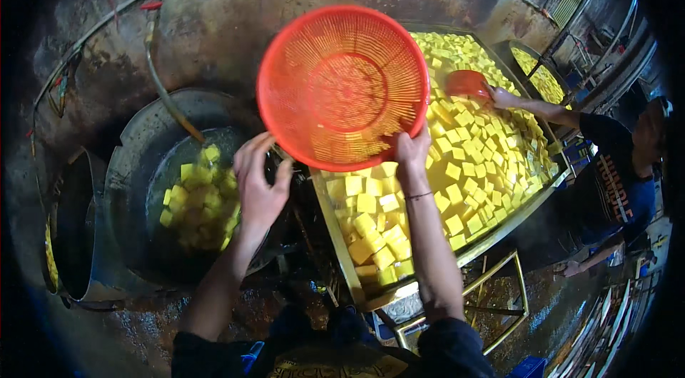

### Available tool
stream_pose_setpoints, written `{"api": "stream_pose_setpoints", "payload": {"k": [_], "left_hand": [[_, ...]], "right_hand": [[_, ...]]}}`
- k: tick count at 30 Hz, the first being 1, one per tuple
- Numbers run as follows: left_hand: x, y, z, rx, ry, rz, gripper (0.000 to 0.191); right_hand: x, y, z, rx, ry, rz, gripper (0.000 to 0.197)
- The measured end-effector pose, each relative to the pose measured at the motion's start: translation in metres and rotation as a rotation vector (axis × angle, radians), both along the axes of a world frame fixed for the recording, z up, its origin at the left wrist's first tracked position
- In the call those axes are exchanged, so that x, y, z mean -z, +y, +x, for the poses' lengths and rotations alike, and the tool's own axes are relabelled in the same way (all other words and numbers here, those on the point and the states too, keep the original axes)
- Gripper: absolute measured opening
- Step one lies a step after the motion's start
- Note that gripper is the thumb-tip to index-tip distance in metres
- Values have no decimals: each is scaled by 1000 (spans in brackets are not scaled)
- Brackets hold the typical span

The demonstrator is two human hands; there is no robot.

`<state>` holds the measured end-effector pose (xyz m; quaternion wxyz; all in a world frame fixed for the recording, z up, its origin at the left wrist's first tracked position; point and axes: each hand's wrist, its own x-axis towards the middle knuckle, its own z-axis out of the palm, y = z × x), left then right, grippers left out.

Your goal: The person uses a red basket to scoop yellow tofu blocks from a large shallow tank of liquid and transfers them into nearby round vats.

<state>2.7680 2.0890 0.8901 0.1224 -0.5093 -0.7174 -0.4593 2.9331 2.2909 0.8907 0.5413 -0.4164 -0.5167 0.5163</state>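
A round red plastic colander [348, 92] is held up over the left part of a large tray [508, 223] full of yellow blocks [366, 202]. My right hand [413, 150] grips its lower right rim. At its lower left edge is my left hand [263, 183], fingers spread and thumb apart; it looks to be beside the rim, not closed on it. Only a few small bits show inside the colander. Left of my left hand, a big metal cauldron [128, 180] holds liquid and more yellow blocks [184, 196].
At the right, a co-worker [604, 164] reaches over the tray with a red scoop [466, 84]. A hose [160, 78] hangs into the cauldron. An upright metal drum [93, 228] stands far left, a metal frame [522, 281] below the tray. Another round vessel [540, 76] of yellow pieces stands behind.
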Motion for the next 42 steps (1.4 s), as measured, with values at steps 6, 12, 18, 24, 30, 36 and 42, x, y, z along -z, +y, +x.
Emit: {"api": "stream_pose_setpoints", "payload": {"k": [6,12,18,24,30,36,42], "left_hand": [[103,-16,-5,-160,-437,-590,53],[117,-12,-17,-106,-59,-430,44],[120,-20,-19,-190,-265,-625,38],[101,-10,-11,-250,-272,-744,41],[97,-7,-4,-287,-217,-735,44],[100,-10,-7,-222,-223,-623,42],[89,-6,-2,-238,-298,-737,39]], "right_hand": [[-23,134,27,140,-943,813,76],[51,226,-21,236,-1616,978,93],[123,197,-27,141,-1724,1014,85],[142,209,-4,91,-1758,971,80],[145,208,4,82,-1768,948,78],[144,202,9,-9,-1743,835,84],[145,195,20,-114,-1748,716,68]]}}
